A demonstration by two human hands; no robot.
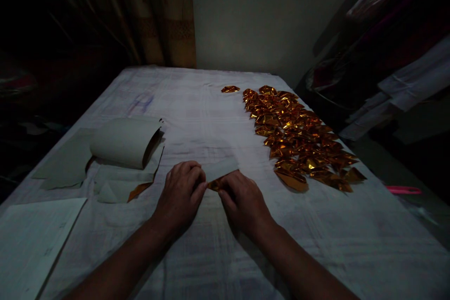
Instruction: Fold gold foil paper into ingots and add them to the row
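Observation:
Between my two hands, at the middle of the cloth-covered table, lies a sheet of foil paper (222, 167), pale on its back and shiny gold-orange along the near edge. That edge looks folded or rolled toward me. My left hand (183, 186) is closed on the paper's left end, thumb pressed against the fingers. Fingers curled, my right hand (242, 195) pinches the right end. The fingertips partly hide the fold. To the right spreads a pile of folded gold foil pieces (291, 131), and one foil piece (230, 89) lies apart behind it.
At the left, loose foil sheets (63, 159) lie pale side up, and one curled sheet (121, 140) arches over others. A white paper stack (35, 239) sits at the near left. Hanging cloths (415, 79) flank the right side, with a pink object (403, 190) below the table edge.

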